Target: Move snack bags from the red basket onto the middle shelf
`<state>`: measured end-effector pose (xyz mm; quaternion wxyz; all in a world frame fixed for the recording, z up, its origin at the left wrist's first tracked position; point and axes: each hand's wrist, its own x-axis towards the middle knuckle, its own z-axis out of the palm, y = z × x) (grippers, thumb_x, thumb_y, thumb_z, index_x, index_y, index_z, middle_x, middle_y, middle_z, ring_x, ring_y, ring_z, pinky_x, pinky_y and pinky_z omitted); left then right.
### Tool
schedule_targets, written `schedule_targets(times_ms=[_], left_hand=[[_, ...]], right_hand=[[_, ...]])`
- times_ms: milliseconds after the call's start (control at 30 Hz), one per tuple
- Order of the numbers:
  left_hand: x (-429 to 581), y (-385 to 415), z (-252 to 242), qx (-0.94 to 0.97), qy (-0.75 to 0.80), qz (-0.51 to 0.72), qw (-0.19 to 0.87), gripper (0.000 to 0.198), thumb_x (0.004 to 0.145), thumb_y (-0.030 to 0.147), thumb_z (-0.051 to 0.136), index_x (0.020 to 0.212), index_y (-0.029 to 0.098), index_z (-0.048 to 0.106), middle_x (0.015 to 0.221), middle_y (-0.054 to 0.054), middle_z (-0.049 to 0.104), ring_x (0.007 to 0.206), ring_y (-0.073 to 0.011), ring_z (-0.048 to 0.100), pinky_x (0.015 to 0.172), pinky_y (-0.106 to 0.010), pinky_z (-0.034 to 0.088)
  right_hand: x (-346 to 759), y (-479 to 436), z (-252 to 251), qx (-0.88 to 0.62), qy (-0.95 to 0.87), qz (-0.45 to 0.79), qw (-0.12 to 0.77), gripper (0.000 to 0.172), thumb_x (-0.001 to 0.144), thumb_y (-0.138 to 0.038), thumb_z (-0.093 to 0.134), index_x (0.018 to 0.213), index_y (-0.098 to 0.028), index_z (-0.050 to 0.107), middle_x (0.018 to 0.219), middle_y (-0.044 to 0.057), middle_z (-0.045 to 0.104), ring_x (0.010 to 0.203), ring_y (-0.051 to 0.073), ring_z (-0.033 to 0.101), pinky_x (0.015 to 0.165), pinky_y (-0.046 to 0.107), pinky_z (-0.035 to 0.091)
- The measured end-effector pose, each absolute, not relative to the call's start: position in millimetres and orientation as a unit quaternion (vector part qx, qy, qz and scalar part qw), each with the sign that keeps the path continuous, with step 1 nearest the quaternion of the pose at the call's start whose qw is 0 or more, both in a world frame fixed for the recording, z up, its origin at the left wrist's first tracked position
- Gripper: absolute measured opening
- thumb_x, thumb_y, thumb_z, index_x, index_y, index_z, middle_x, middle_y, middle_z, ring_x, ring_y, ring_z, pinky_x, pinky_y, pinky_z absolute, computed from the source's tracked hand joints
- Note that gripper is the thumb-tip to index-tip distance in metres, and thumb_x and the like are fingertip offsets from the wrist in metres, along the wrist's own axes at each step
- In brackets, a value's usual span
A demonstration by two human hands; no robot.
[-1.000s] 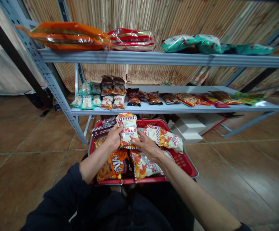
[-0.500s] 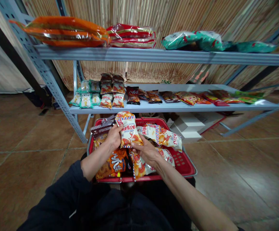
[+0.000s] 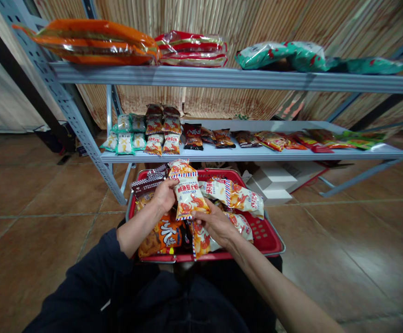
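Over the red basket [image 3: 272, 238], both hands hold a white-and-orange snack bag [image 3: 190, 196] with red lettering and a striped edge. My left hand [image 3: 166, 195] grips its left side, and my right hand [image 3: 215, 224] pinches its lower right corner. Behind its top edge shows another similar bag [image 3: 180, 166]; whether a hand holds it too I cannot tell. More white-and-orange bags [image 3: 238, 194] lie in the basket on the right. On the left are an orange snack bag [image 3: 168, 233] and a brown checkered bag [image 3: 149, 182], partly covered by my left arm.
Ahead stands a blue-grey metal shelf rack [image 3: 201, 76]. Its lower shelf [image 3: 208, 154] carries small green-and-white bags [image 3: 125, 143], stacked white-and-orange bags [image 3: 154, 144] and dark bags [image 3: 193, 136]. Larger orange packs [image 3: 93, 41] lie above. White boxes [image 3: 272, 185] sit beneath the lower shelf.
The held snack bag has shifted slightly down and tilted, with its striped top edge now visible and the bag behind showing more. Both hands keep their grip.
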<state>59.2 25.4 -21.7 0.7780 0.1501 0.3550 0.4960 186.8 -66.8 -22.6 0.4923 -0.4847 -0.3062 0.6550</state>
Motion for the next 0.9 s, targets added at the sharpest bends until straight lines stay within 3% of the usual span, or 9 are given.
schedule_targets(times_ms=[167,333,467,567,900], left_hand=[[58.7,29.2,-15.0,0.114,0.337,0.502,0.788,0.009,0.07,0.015,0.051,0.074,0.012,0.058,0.06,-0.003,0.062,0.064,-0.0176,0.062,0.073,-0.033,0.049],[65.5,35.9,-13.2,0.111,0.349,0.466,0.806,0.023,0.076,0.031,0.053,0.079,0.01,0.06,0.069,-0.009,0.067,0.07,-0.0225,0.064,0.073,-0.038,0.05],[68.2,48.1,-13.4,0.12,0.37,0.477,0.788,0.012,0.075,0.015,0.051,0.082,0.009,0.059,0.069,-0.01,0.067,0.069,-0.022,0.065,0.073,-0.038,0.05],[68.1,55.6,-16.3,0.153,0.367,0.497,0.771,0.016,0.07,0.003,0.05,0.083,0.009,0.058,0.065,-0.008,0.066,0.065,-0.0206,0.064,0.074,-0.038,0.05],[66.2,58.8,-29.1,0.224,0.332,0.529,0.748,0.019,0.065,0.0,0.057,0.08,0.012,0.059,0.068,-0.005,0.066,0.06,-0.0162,0.062,0.073,-0.034,0.05]], right_hand=[[190.6,-72.8,-20.5,-0.49,-0.293,0.661,0.487,0.047,0.053,-0.016,0.076,0.096,-0.02,0.058,0.074,-0.004,0.06,0.055,0.004,0.047,0.048,0.015,0.037],[193.5,-76.7,-16.6,-0.477,-0.302,0.667,0.486,0.054,0.053,-0.013,0.075,0.103,-0.021,0.057,0.076,-0.003,0.061,0.056,0.005,0.049,0.051,0.016,0.04],[194.5,-78.2,-17.7,-0.48,-0.308,0.667,0.48,0.053,0.055,-0.015,0.074,0.105,-0.021,0.058,0.081,-0.001,0.063,0.059,0.006,0.051,0.052,0.016,0.042],[194.9,-78.7,-20.4,-0.483,-0.302,0.672,0.474,0.055,0.054,-0.015,0.074,0.105,-0.022,0.058,0.085,-0.001,0.063,0.063,0.006,0.053,0.053,0.015,0.043],[197.3,-75.9,-28.8,-0.475,-0.296,0.678,0.476,0.059,0.056,-0.018,0.076,0.111,-0.023,0.055,0.079,-0.002,0.062,0.058,0.004,0.051,0.051,0.013,0.043]])
